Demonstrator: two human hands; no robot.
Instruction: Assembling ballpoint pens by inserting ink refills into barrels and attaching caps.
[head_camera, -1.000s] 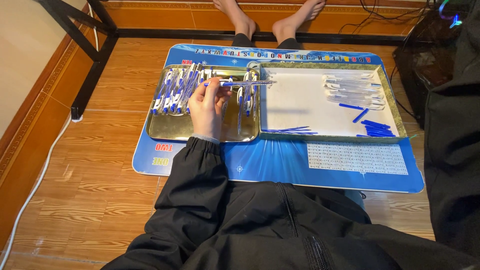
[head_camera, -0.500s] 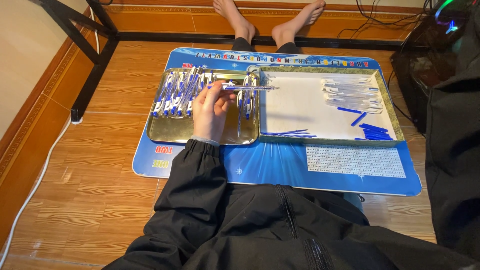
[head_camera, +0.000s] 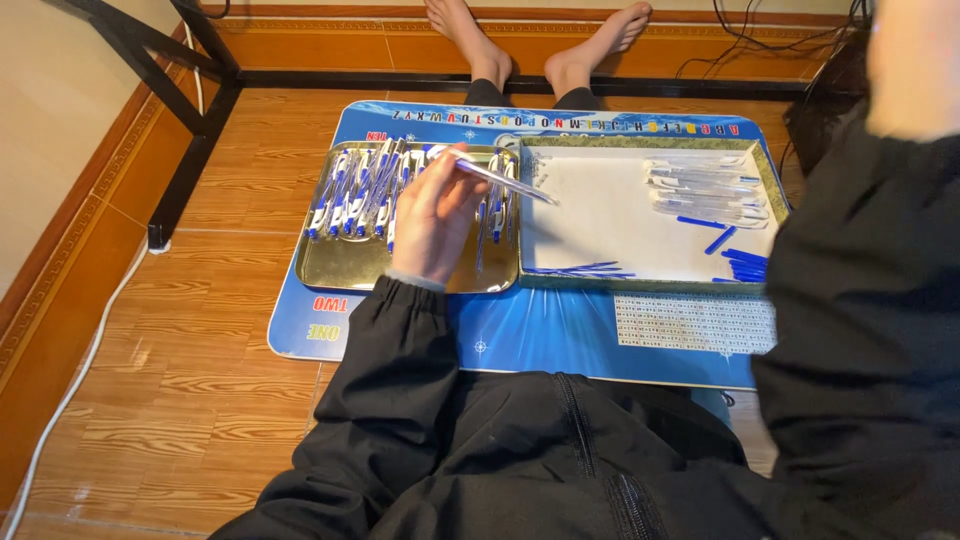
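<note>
Wooden flooring is carrying a blue play mat (head_camera: 520, 340) on which a metal tray (head_camera: 340, 270) of blue-and-white pens and a white-lined tray (head_camera: 600, 215) of loose pen parts are lying side by side. The left hand (head_camera: 435, 215) is closing its fingers on a clear pen barrel (head_camera: 500, 180) above the metal tray, its tip pointing over the white tray. The right hand is rising blurred at the upper right corner, its grip impossible to tell, and the step in hand appears to be the assembly of one pen.
</note>
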